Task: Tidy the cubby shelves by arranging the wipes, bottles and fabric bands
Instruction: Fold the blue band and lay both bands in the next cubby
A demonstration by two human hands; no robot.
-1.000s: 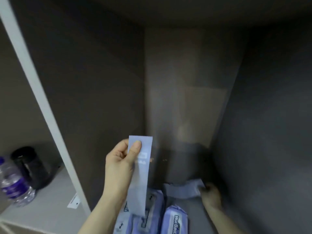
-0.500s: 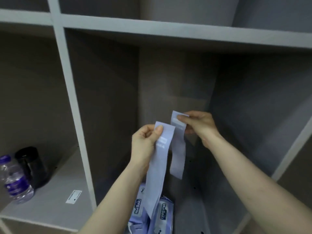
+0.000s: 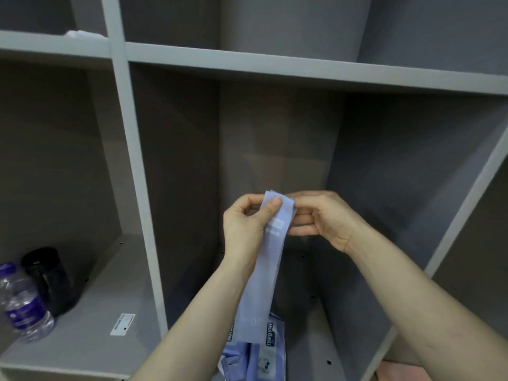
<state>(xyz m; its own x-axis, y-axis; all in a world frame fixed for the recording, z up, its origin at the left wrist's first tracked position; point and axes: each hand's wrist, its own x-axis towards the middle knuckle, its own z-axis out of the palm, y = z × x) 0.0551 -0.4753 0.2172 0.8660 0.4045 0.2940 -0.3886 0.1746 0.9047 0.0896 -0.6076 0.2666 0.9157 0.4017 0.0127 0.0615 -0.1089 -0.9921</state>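
Two pale blue fabric bands hang stacked together in front of the middle cubby. My left hand pinches their top end with thumb and fingers. From the right, my right hand grips the same top end. Below the bands, packs of wipes in blue wrappers lie on the floor of the middle cubby, partly hidden by the bands and my left forearm. In the left cubby stand a clear water bottle with a purple label and a black bottle.
Grey cubby shelves surround the hands, with a vertical divider to the left. A white label sticker lies on the left cubby's floor. Something white sits on the upper left shelf.
My right hand lifted a second band from the cubby floor and brought it against the band in my left hand. The two bands now hang together. The view has pulled back and up.
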